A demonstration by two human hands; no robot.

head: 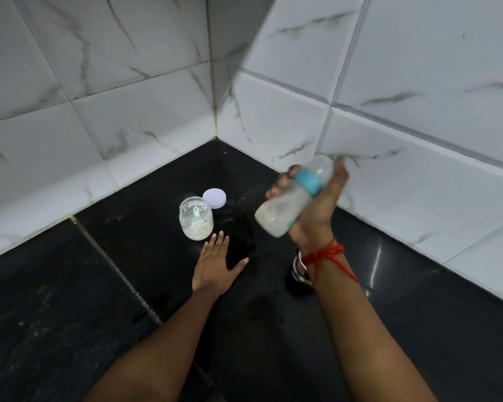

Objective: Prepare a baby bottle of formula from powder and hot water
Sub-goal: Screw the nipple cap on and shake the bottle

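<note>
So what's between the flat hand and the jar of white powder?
Nothing. In the head view only bare black stone countertop shows between the open left hand and the clear jar of white powder.

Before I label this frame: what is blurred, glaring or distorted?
Head view: the baby bottle and the right hand gripping it are motion-blurred; the left hand and the powder jar are sharp. Head view: a glare streak marks the counter at right, and a shadow darkens the wall corner.

cam: head-worn, wide-angle | faces: forward-down | onto: black countertop (70,314) corner, tiled walls (128,82) | range: near
</note>
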